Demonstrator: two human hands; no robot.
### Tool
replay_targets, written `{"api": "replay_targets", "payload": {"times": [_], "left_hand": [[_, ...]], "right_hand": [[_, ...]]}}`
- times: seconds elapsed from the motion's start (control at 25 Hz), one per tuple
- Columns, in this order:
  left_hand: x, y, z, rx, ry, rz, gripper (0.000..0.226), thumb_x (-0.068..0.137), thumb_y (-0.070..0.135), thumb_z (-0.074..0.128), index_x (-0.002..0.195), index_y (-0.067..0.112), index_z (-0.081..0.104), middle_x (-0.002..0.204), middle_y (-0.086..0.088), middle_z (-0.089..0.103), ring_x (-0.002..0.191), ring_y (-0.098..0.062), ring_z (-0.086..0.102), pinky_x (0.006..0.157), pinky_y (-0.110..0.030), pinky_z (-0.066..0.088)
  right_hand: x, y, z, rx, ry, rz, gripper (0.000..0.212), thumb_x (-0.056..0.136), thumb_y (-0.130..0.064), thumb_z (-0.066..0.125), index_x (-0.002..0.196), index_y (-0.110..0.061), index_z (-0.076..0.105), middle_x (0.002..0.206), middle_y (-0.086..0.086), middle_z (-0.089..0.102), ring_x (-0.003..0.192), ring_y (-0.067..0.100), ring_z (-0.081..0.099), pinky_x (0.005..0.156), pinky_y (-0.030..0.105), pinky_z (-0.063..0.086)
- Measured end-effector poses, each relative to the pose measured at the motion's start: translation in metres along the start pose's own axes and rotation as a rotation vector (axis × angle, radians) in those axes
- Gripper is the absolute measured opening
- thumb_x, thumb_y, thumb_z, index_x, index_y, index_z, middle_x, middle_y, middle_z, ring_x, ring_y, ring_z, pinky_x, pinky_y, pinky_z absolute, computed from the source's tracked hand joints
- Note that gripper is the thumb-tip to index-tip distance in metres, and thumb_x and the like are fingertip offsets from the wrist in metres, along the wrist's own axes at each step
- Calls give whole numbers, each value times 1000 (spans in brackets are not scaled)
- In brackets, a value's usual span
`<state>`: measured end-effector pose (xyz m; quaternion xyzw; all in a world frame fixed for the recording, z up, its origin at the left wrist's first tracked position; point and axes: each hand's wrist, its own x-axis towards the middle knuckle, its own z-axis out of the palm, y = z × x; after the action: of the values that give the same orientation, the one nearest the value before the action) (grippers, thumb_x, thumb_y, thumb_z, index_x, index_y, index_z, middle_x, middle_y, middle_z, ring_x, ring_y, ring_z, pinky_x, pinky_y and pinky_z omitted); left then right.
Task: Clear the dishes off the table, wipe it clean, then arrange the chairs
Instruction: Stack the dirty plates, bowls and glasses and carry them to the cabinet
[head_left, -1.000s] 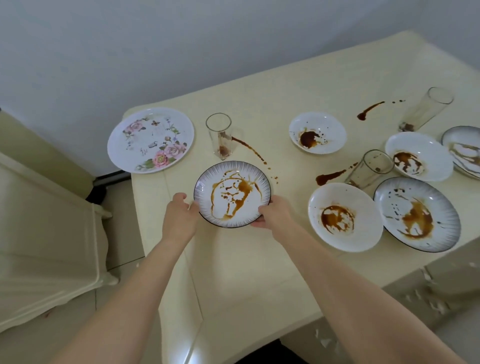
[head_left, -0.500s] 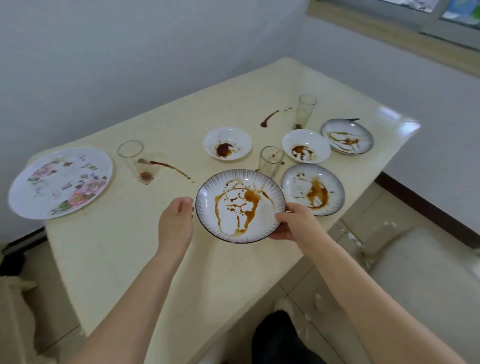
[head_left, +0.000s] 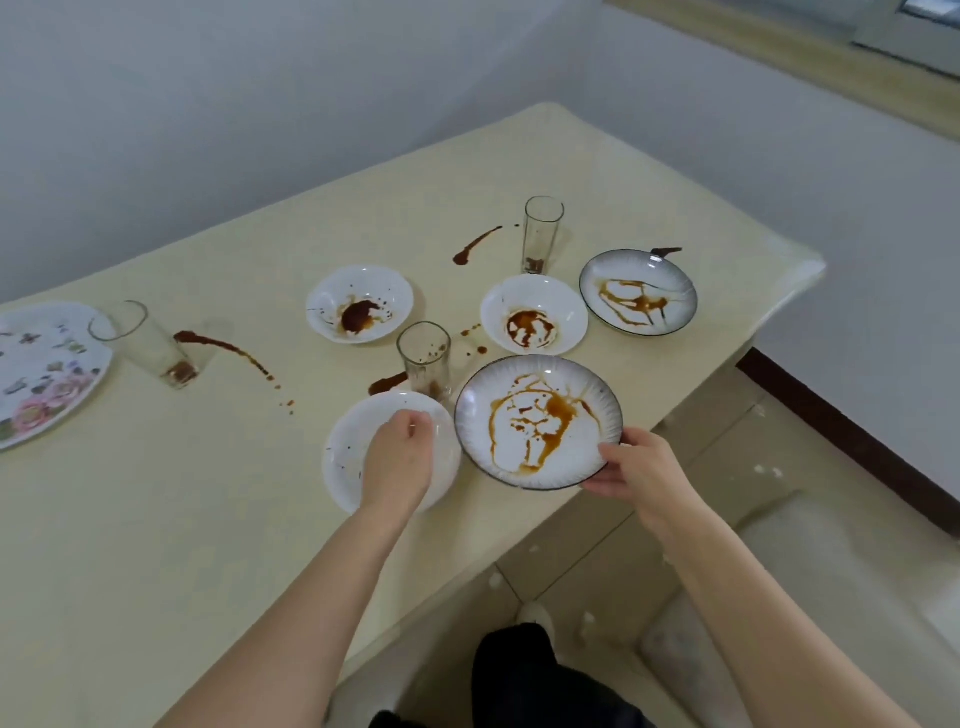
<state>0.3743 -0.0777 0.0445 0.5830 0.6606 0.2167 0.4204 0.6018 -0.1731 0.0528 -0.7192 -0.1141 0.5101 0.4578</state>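
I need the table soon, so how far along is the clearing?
Barely started: nothing has left the table yet. The right hand grips one sauce-streaked plate by its rim, and the left hand is over a white bowl. Bowls, plates, three glasses and sauce spills remain; no wiping shows yet.

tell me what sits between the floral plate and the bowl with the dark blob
In the head view, a tilted-looking glass and a brown sauce streak on the table.
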Motion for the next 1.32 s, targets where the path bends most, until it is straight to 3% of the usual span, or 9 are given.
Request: {"api": "replay_targets", "payload": {"times": [0.12, 0.2, 0.44, 0.56, 0.68, 0.84, 0.96, 1.12, 1.32], "left_hand": [[5, 11, 31, 183, -56, -36, 34, 94, 25, 45, 124, 12, 55, 113, -5, 61, 104, -25, 57, 80, -27, 38], [6, 14, 43, 270, -88, -52, 42, 93, 22, 48, 134, 13, 47, 125, -7, 57, 113, -24, 54, 83, -27, 38], [8, 15, 53, 440, -89, 40, 32, 90, 18, 48, 120, 12, 55, 107, -12, 57, 100, -29, 57, 82, -37, 48], [13, 14, 54, 534, -106, 124, 32, 87, 17, 47, 118, 16, 56, 100, -11, 57, 97, -29, 57, 79, -37, 49], [16, 17, 57, 558, -133, 167, 45, 89, 21, 50, 133, 16, 48, 116, -12, 55, 110, -28, 52, 90, -36, 46], [24, 28, 68, 492, -114, 227, 46, 89, 24, 55, 134, 17, 50, 130, -9, 51, 118, -25, 49, 96, -33, 43], [31, 40, 82, 477, -132, 262, 44, 90, 25, 54, 133, 18, 51, 128, -6, 51, 116, -23, 50, 94, -32, 43], [50, 70, 111, 463, -114, 297, 41, 90, 23, 53, 131, 21, 52, 124, -3, 53, 112, -21, 52, 90, -30, 43], [80, 115, 161, 444, -100, 272, 38, 89, 15, 49, 127, 15, 53, 118, -7, 54, 109, -25, 51, 90, -35, 45]], "right_hand": [[34, -6, -9, -72, -31, 34, 29, 92, 5, 47, 119, -4, 46, 104, 21, 62, 79, 32, 68, 56, 35, 60], [51, -3, -8, -133, -60, 54, 28, 92, 4, 46, 118, -7, 44, 103, 20, 61, 76, 30, 68, 56, 36, 59], [73, 12, -2, -229, -68, 47, 14, 95, -3, 48, 106, -12, 46, 109, 18, 60, 77, 31, 68, 58, 39, 60], [73, 9, 3, -389, -36, 15, 12, 95, -8, 47, 107, -10, 44, 101, 16, 62, 63, 30, 70, 53, 38, 59], [68, 5, 6, -621, 11, -47, 18, 97, -16, 48, 111, -10, 39, 84, 14, 64, 51, 26, 67, 43, 30, 54], [64, 6, 7, -903, 109, -154, 36, 94, -26, 56, 118, -13, 32, 71, -7, 52, 62, 20, 62, 51, 37, 53], [78, -4, -5, -683, 83, -130, 29, 94, -35, 55, 109, -15, 40, 76, 6, 63, 56, 22, 62, 57, 39, 58], [137, -31, -42, -192, 146, -50, 31, 98, -26, 49, 122, -6, 47, 87, 14, 64, 65, 24, 66, 57, 37, 59], [216, -76, -80, 309, 108, 114, 48, 99, -18, 47, 142, -8, 28, 102, 21, 60, 88, 31, 67, 76, 40, 57]]}}
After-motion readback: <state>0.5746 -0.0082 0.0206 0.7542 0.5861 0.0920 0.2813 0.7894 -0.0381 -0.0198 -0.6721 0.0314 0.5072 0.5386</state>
